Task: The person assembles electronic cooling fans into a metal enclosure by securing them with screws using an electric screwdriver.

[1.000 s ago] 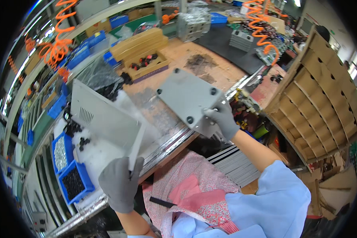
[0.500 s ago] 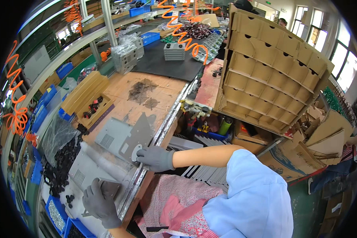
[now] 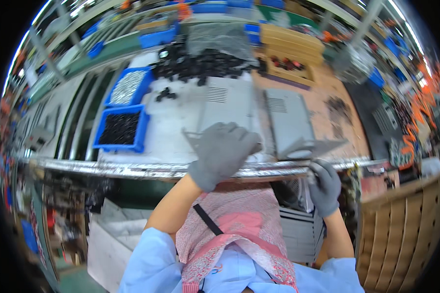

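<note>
A grey sheet-metal panel point(image 3: 227, 105) with a row of vent slots lies on the bench in front of me. My left hand point(image 3: 222, 151), in a grey glove, is curled over its near, bent-up edge and covers much of it. To the right rests a second grey vented panel point(image 3: 289, 117), with an angled metal flap at its near end. My right hand point(image 3: 326, 188), also gloved, is just past the bench's front edge, below that second panel. Its fingers are bent together; motion blur hides what they hold, though a pale strip shows beside them.
Blue bins hold silvery small parts point(image 3: 128, 88) and black small parts point(image 3: 120, 128) at left. Black parts point(image 3: 195, 63) are heaped behind the panels. A tan box point(image 3: 291, 68) stands at the back. A metal rail point(image 3: 146, 168) edges the bench; a cardboard divider point(image 3: 401, 234) stands lower right.
The view has swung round to the left, so the bench now lies straight ahead. My right hand has left the second panel's round hole and dropped past the bench edge. My left stays at its panel.
</note>
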The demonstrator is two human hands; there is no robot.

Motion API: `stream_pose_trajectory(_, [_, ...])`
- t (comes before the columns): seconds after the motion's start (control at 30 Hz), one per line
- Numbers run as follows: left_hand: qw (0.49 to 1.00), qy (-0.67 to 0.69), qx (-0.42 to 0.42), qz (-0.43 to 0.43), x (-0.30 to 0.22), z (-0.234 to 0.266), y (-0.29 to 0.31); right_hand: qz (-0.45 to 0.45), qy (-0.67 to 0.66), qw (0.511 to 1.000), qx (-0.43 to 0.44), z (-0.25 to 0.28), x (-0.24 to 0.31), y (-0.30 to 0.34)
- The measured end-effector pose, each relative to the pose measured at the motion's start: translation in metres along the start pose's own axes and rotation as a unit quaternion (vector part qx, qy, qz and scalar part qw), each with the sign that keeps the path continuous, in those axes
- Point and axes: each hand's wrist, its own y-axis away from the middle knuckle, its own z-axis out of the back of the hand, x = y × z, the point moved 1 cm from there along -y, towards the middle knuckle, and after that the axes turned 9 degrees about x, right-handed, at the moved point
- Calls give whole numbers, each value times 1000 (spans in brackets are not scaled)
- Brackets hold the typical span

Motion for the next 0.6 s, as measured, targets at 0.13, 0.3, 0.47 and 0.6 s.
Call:
stream_pose_trajectory(0.13, [972, 228, -62, -18, 14, 25, 1, 119, 58, 989, -60, 5, 25, -40])
stream_pose_trajectory(0.3, [885, 399, -128, 201, 95, 23, -6, 108, 98, 983, -111, 5, 15, -67])
stream_pose_trajectory(0.47, [925, 165, 12, 341, 222, -54, -2, 65, 98, 989, -84, -26, -11, -71])
stream_pose_trajectory(0.6, [925, 4, 79, 372, 257, -86, -37, 92, 187, 968, -137, -39, -20, -77])
